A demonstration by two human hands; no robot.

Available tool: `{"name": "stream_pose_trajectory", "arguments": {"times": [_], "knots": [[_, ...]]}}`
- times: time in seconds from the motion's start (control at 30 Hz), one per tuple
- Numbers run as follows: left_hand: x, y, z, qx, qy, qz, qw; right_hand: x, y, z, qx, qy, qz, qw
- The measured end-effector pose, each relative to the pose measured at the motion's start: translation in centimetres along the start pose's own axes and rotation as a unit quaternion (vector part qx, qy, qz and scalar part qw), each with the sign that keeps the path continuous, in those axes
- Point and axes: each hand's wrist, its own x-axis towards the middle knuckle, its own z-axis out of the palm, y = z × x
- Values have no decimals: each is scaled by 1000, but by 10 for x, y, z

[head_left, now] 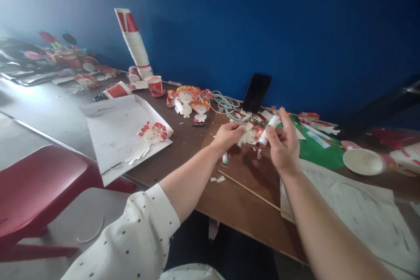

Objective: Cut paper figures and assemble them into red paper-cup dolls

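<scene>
Over the brown table, my left hand (228, 135) is closed, pinching the edge of a small paper doll cutout (252, 134) with red and orange hair. My right hand (285, 146) is wrapped round a white glue stick (269, 130), tilted, its lower end close to the doll or touching it; I cannot tell which. Below my left hand lies a small white and green piece (225, 158), perhaps a cap. Paper scraps (218, 179) and a thin wooden stick (249, 190) rest on the table in front of my hands.
A dark phone (257, 92) leans on the blue wall beside a coiled cable (226, 104). More paper dolls (185, 98) lie left of it. A tall leaning cup stack (134, 43) stands at the back. White sheets (111, 127), green paper (320, 151) and a paper cup (364, 162) flank the work area.
</scene>
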Motion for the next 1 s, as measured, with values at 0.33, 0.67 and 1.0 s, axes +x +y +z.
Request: {"name": "stream_pose_trajectory", "arguments": {"times": [0.33,0.67,1.0], "knots": [[5,-6,-1,-23,-9,-4,1000,-1,4,-1,108,-59,62,990],[3,-5,-1,1,-20,-1,1000,1,10,2,189,-78,112,973],[3,-4,1,-5,-21,-20,1000,-2,4,3,30,-15,28,999]]}}
